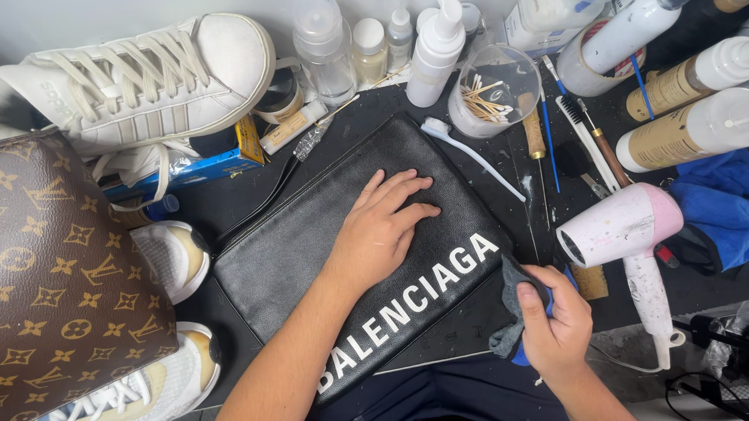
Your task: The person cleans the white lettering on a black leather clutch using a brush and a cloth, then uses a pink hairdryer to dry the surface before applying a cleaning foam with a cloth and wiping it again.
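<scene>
I see my left hand (381, 227) pressed flat on a black leather pouch (309, 255), fingers spread a little and lying on the grain, holding nothing, just pinning it down. The pouch lies tilted across the middle of the dark worktable (480, 315), its near corner hanging toward my lap, white lettering along its lower edge. My right hand (556, 325) is at the pouch's right corner, fingers curled tight around a grey cloth (513, 301) with a bit of blue showing under it; the cloth touches the pouch edge. Just right of that hand lies a pink and white hair dryer (623, 225) on its side, nozzle toward the pouch. Behind the pouch: a white toothbrush (469, 152) touching its top corner, a clear cup of cotton swabs (494, 92), a white pump bottle (435, 52), several small clear bottles. Far right, two tan spray bottles (691, 125) and a blue rag (724, 204). On the left, a brown patterned bag (53, 275) takes up the near corner, a white sneaker (141, 77) sits on a blue box behind it, more white sneakers beside and below the bag. Cannot tell what the blue bit under the cloth is.
</scene>
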